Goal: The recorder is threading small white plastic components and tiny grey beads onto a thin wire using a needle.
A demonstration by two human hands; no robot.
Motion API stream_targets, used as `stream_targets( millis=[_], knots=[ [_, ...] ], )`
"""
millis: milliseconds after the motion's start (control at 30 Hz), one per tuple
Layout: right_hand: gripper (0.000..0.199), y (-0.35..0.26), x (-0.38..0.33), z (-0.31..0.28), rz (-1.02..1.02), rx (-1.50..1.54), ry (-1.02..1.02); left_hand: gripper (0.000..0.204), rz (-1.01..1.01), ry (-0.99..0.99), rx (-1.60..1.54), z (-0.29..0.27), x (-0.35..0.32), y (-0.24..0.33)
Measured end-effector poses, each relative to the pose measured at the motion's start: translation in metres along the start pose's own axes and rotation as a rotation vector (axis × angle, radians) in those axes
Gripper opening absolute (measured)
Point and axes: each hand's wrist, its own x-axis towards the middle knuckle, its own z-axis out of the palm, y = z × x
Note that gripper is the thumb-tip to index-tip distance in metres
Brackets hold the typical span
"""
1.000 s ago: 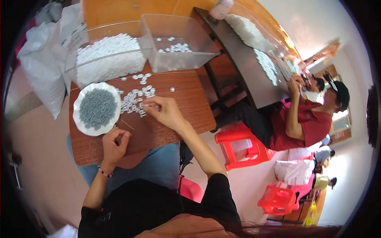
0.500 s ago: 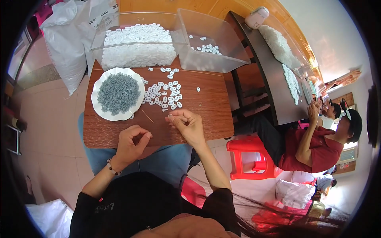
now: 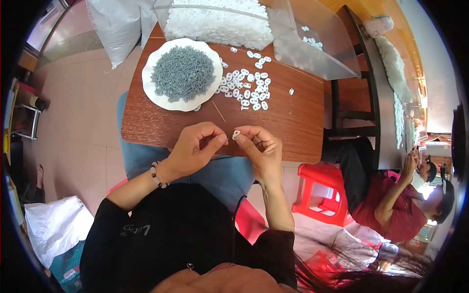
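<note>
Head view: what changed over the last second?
The right hand pulled back from the loose small white plastic pieces to the near table edge, now pinching one white piece beside the left hand. The white plate of grey parts and clear bins stayed put.

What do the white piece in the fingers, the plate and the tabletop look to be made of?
White piece: likely moulded plastic, matte, with holes through it. Plate: white, smooth, slightly glossy, ceramic or melamine; cannot tell which. Tabletop: reddish-brown wood or wood-look laminate, with a faint grain and a soft sheen.
</note>
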Motion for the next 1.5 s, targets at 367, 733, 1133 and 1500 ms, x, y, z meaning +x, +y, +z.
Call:
stream_targets(
  millis=[367, 733, 1133, 1500],
  knots=[
    [0.015, 0.007, -0.003, 0.001, -0.141, -0.226, 0.006, 0.012, 0.116, 0.024, 0.083, -0.003, 0.003, -0.004],
    [0.012, 0.011, -0.001, 0.005, -0.098, -0.199, 0.010, 0.011, 0.069, 0.031, 0.062, -0.003, 0.005, -0.010],
    [0.011, 0.021, 0.001, 0.006, -0.125, -0.242, 0.008, 0.010, 0.165, 0.042, 0.282, -0.006, 0.008, -0.006],
    [0.011, 0.020, 0.004, 0.007, -0.089, -0.159, 0.038, 0.014, 0.136, 0.050, 0.232, -0.006, 0.008, -0.014]
  ],
)
